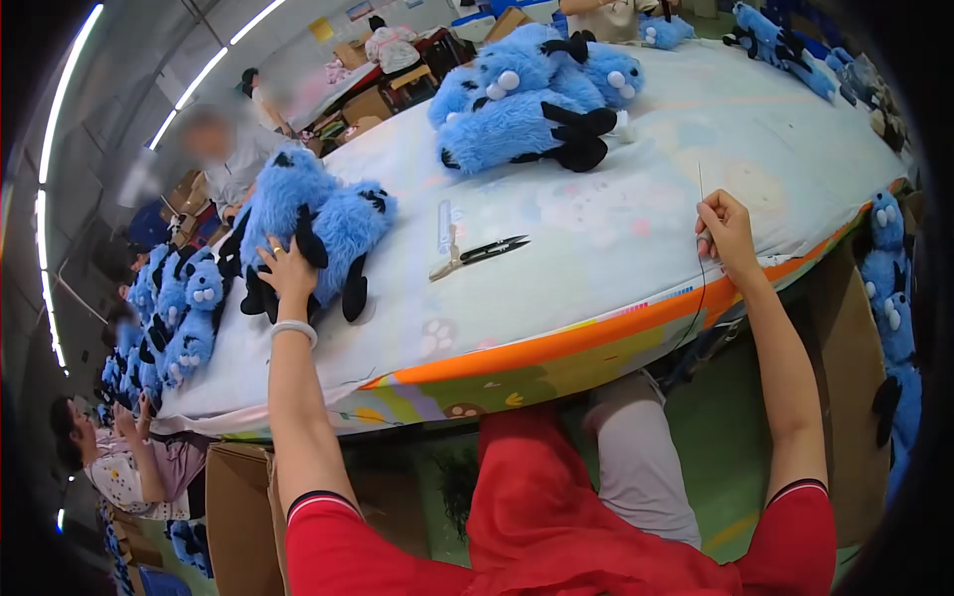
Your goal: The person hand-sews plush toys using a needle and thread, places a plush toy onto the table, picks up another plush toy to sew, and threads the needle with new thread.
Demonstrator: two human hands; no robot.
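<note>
My left hand [288, 268] grips a shaggy blue plush toy [288, 199] with black limbs, its fingers pressed into the fur. A second blue plush toy [355, 230] lies against it on the right. My right hand [728, 233], raised over the table's near right edge, pinches a long thin needle [700, 181] pointing up. Dark thread [702, 298] hangs from that hand past the orange table border. Between my hands, black thread snips [494, 249] lie on the white cloth, touching a small beige piece [446, 263].
The cloth-covered table [596, 238] carries a pile of blue plush toys [527, 99] at the back. More toys line the left edge [189, 318] and fill a cardboard box [845, 358] on my right. Another box [238, 497] stands below left. Several people work around the table.
</note>
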